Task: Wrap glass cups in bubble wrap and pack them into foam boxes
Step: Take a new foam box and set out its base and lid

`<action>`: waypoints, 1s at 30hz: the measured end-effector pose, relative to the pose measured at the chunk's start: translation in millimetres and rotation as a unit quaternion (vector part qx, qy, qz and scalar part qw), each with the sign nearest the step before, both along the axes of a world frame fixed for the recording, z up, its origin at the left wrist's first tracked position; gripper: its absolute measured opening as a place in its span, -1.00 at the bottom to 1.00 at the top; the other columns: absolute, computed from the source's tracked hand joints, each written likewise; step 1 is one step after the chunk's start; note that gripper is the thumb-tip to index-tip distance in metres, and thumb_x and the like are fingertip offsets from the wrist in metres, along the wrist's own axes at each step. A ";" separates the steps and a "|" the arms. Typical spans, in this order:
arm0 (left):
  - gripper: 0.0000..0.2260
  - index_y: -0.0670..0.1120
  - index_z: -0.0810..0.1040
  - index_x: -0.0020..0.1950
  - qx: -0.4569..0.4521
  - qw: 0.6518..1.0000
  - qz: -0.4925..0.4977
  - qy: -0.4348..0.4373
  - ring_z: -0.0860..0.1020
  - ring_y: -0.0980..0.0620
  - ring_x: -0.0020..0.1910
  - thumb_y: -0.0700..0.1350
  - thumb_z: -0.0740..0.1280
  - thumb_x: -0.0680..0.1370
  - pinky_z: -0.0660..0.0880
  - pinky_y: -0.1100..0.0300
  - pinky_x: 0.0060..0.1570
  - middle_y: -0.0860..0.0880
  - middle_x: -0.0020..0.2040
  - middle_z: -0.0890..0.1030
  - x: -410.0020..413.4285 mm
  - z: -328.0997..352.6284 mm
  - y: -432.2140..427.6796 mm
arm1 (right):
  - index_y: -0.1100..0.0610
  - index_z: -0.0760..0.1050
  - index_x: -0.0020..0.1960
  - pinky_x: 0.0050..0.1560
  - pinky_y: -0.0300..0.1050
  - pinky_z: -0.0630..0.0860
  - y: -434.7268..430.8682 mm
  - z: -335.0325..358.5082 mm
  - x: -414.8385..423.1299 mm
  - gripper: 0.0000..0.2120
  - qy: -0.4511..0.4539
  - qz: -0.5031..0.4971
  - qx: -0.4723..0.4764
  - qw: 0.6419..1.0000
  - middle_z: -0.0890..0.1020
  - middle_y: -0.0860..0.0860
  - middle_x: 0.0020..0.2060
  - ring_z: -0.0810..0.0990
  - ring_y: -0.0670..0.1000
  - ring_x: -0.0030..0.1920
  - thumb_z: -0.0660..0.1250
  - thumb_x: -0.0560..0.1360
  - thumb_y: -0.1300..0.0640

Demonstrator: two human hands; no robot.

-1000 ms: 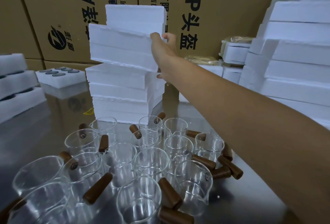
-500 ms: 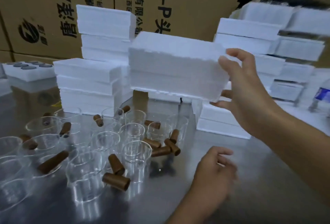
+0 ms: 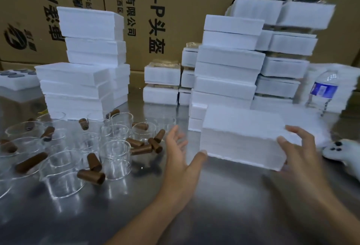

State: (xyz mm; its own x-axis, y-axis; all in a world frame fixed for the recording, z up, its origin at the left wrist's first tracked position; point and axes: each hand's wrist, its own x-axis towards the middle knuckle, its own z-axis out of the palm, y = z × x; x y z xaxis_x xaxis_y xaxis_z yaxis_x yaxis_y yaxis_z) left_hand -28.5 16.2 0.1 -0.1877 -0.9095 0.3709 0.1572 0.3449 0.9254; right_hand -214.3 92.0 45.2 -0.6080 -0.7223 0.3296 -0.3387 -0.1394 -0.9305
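steel table [image 3: 224, 205], glass cups [image 3: 115, 159], foam boxes [image 3: 78, 88]

The right hand [image 3: 301, 152] grips a foam box [image 3: 243, 137], the left hand [image 3: 178, 159], fingers spread, touching its corner.

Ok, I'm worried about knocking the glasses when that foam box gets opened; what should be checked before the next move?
1. Grip of right hand on foam box end: ok.
2. Grip of left hand: not ok, only its thumb touches the box corner.
3. Gap between glass cups and box: ok.
4. Free table in front of box: ok.
5. Box resting on table: cannot tell, blurred.
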 end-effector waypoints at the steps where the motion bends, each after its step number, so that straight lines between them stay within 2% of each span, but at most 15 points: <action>1: -0.40 0.21 0.12 0.36 -0.005 1.000 -0.005 -0.006 0.36 0.18 0.30 -0.23 0.36 0.52 0.27 0.22 0.30 0.20 0.26 0.32 1.0 -0.7 -0.7 | -0.38 0.35 0.01 0.03 0.16 0.53 0.8 -2.5 -2.9 -0.77 -0.005 0.012 0.007 1.000 0.50 0.08 0.13 0.55 0.14 0.03 0.22 0.56 0.00; 4: -0.42 0.34 0.17 0.29 -0.007 0.999 -0.019 -0.025 0.34 0.20 0.32 -0.18 0.37 0.52 0.27 0.27 0.26 0.14 0.35 0.31 1.3 -0.8 -1.8 | -0.39 0.38 0.04 -0.04 0.21 0.57 4.3 -5.2 -11.0 -0.76 -0.045 0.030 0.021 0.998 0.54 0.06 0.06 0.60 0.19 -0.02 0.24 0.55 -0.01; 7: -0.52 0.28 0.26 0.24 0.000 0.997 -0.060 -0.051 0.35 0.27 0.30 -0.17 0.37 0.52 0.27 0.34 0.24 0.16 0.35 0.35 0.0 -1.9 -1.8 | -0.39 0.38 0.08 0.06 0.31 0.52 5.6 -10.2 -22.6 -0.77 -0.038 0.029 0.040 0.998 0.56 0.02 0.02 0.61 0.18 -0.03 0.25 0.53 -0.04; 9: -0.55 0.21 0.30 0.27 0.004 0.992 -0.100 -0.071 0.37 0.24 0.32 -0.19 0.36 0.53 0.30 0.28 0.31 0.16 0.33 0.40 -0.6 -4.8 0.0 | -0.38 0.39 0.09 0.02 0.27 0.54 5.2 -13.4 -27.4 -0.77 -0.042 0.031 0.048 0.998 0.57 0.02 0.02 0.61 0.17 -0.03 0.24 0.53 -0.05; 11: -0.55 0.17 0.32 0.30 -0.002 0.987 -0.132 -0.088 0.41 0.28 0.28 -0.18 0.36 0.52 0.36 0.36 0.26 0.18 0.30 0.45 0.0 -5.2 3.9 | -0.38 0.39 0.07 -0.02 0.15 0.49 3.7 -16.0 -29.1 -0.79 -0.039 0.032 0.055 0.997 0.57 0.02 0.02 0.59 0.15 -0.04 0.22 0.53 -0.05; 13: -0.55 0.14 0.33 0.31 -0.004 0.984 -0.149 -0.093 0.42 0.34 0.25 -0.24 0.34 0.53 0.39 0.47 0.13 0.16 0.30 0.46 1.3 -4.2 6.6 | -0.37 0.39 0.05 0.04 0.11 0.44 2.4 -17.2 -28.7 -0.82 -0.040 0.028 0.056 0.997 0.55 0.00 0.04 0.56 0.13 0.00 0.21 0.54 -0.07; 15: -0.54 0.12 0.34 0.33 -0.001 0.984 -0.157 -0.090 0.41 0.35 0.25 -0.28 0.32 0.54 0.38 0.51 0.07 0.14 0.30 0.46 3.3 -3.6 7.6 | -0.33 0.36 0.10 0.15 0.11 0.42 2.2 -18.5 -27.7 -0.84 -0.035 0.020 0.057 0.998 0.52 -0.02 0.08 0.52 0.09 0.07 0.19 0.55 -0.10; 19: -0.55 0.15 0.33 0.34 0.003 0.976 -0.189 -0.105 0.38 0.33 0.31 -0.24 0.32 0.55 0.39 0.48 0.13 0.19 0.32 0.44 4.1 -1.4 13.5 | -0.16 0.25 0.27 0.02 -0.10 0.26 4.6 -22.4 -24.7 -0.66 0.026 -0.024 0.071 0.997 0.40 -0.05 0.12 0.38 -0.05 0.05 0.17 0.53 -0.17; 22: -0.54 0.16 0.34 0.30 0.010 0.972 -0.210 -0.102 0.37 0.34 0.31 -0.13 0.37 0.47 0.40 0.43 0.18 0.22 0.32 0.42 1.5 -0.6 18.4 | -0.04 0.19 0.37 0.02 -0.14 0.23 4.9 -22.8 -26.6 -0.54 0.027 -0.062 0.073 0.995 0.35 -0.03 0.13 0.34 -0.04 0.06 0.20 0.54 -0.13; 24: -0.53 0.19 0.33 0.27 0.017 0.969 -0.222 -0.106 0.37 0.36 0.30 -0.07 0.34 0.40 0.38 0.45 0.18 0.27 0.30 0.42 -0.7 -1.1 20.4 | 0.05 0.16 0.42 0.06 -0.12 0.23 3.8 -22.7 -32.1 -0.46 0.012 -0.089 0.080 0.993 0.35 -0.01 0.20 0.36 0.02 0.18 0.21 0.54 -0.14; 27: -0.52 0.25 0.30 0.27 0.020 0.963 -0.238 -0.127 0.33 0.44 0.29 -0.03 0.34 0.40 0.34 0.55 0.10 0.37 0.26 0.39 -3.4 -2.6 23.4 | 0.20 0.23 0.41 0.15 -0.03 0.28 2.9 -20.6 -38.1 -0.39 0.011 -0.124 0.119 0.985 0.39 0.11 0.35 0.37 0.14 0.32 0.18 0.54 -0.18; 30: -0.45 0.24 0.25 0.34 0.020 0.962 -0.234 -0.138 0.27 0.49 0.30 0.00 0.34 0.40 0.30 0.51 0.20 0.36 0.33 0.34 -4.0 -4.7 22.8 | 0.22 0.25 0.40 0.27 0.06 0.27 3.2 -19.9 -39.4 -0.36 0.050 -0.146 0.130 0.979 0.35 0.15 0.38 0.33 0.18 0.35 0.16 0.52 -0.22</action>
State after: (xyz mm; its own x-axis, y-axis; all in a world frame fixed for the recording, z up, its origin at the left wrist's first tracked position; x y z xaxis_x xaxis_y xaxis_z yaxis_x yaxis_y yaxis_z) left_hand -32.5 38.9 -4.7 -0.6665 -0.7137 0.2156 0.0341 0.2597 0.9651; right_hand -253.6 95.3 25.3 -0.7760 -0.5891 0.2252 -0.4195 0.2154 -0.8818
